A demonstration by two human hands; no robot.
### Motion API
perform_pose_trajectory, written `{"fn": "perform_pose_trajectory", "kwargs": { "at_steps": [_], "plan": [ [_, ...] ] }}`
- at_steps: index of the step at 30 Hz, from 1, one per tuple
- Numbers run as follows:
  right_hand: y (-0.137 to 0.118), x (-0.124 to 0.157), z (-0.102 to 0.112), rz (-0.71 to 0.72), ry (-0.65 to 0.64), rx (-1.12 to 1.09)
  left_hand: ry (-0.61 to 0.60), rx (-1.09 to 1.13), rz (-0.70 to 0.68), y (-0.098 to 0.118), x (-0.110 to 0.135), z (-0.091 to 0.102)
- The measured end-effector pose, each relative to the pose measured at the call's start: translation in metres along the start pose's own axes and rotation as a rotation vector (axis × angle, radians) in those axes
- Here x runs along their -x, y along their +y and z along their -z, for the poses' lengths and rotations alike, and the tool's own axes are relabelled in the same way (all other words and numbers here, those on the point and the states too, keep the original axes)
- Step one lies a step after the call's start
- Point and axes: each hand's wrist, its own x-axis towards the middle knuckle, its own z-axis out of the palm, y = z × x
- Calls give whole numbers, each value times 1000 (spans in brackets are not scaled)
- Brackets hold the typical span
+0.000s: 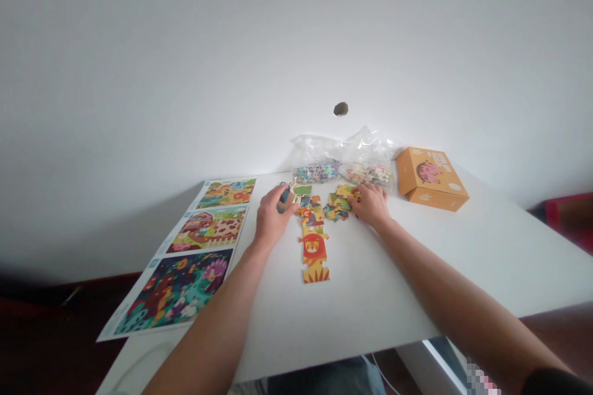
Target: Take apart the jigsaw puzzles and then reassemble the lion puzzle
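My left hand [272, 215] curves its thumb and fingers around a dark bluish puzzle piece [285, 199], beside green and white pieces [303, 191]. My right hand [372, 203] has its fingertips closed on a yellow puzzle piece [344, 191] at the edge of a small cluster of loose pieces [336, 207]. Between the hands, a joined strip of pieces runs toward me, with a lion piece [313, 247] and a yellow grass piece [317, 274] at its near end. My fingers partly hide the pieces they touch.
A printed sheet [206, 231] with several colourful pictures lies at the left table edge. Clear plastic bags [319, 168] of puzzle pieces rest against the wall. An orange box [433, 178] with a pink pig stands at the right on the white table [361, 296].
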Motion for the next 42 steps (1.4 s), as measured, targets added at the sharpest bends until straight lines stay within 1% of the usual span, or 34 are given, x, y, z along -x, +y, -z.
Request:
{"fn": "perform_pose_trajectory", "kwargs": {
  "at_steps": [3, 5, 10, 12, 14, 17, 19, 21, 23, 25, 27, 29, 33, 37, 40, 42],
  "plan": [
    [-3, 2, 1, 41, 34, -4, -104, -70, -89, 0, 1, -3],
    [-6, 3, 3, 122, 16, -32, -125, -142, -79, -3, 2, -2],
    [-16, 9, 5, 414, -147, -81, -174, -226, -28, -5, 3, 2],
    [-18, 11, 5, 464, -199, -81, -168, -254, -8, -5, 3, 4],
    [-19, 11, 5, 450, -200, -78, -138, -308, 36, -5, 2, 6],
    [-19, 11, 7, 397, -157, -62, -104, -401, 144, -4, 2, 10],
    [-20, 12, 9, 409, -159, -63, -86, -449, 192, -1, 2, 12],
    [-24, 15, 10, 468, -197, -82, -72, -467, 158, 4, 3, 13],
    [-28, 18, 11, 541, -252, -100, -102, -455, 42, 10, 5, 13],
    [-31, 20, 11, 580, -301, -104, -200, -433, -75, 15, 7, 12],
    [-31, 20, 11, 568, -320, -98, -290, -417, -115, 17, 8, 12],
    [-29, 18, 11, 533, -317, -91, -310, -409, -85, 18, 8, 13],
    [-26, 16, 12, 510, -297, -103, -227, -437, 16, 16, 7, 14],
    [-26, 17, 12, 470, -263, -108, -171, -491, 70, 12, 6, 13],
    [-24, 17, 10, 451, -243, -92, -183, -496, 78, 6, 5, 13],
    [-23, 17, 9, 452, -239, -85, -202, -442, 24, 4, 4, 12]
  ]
}}
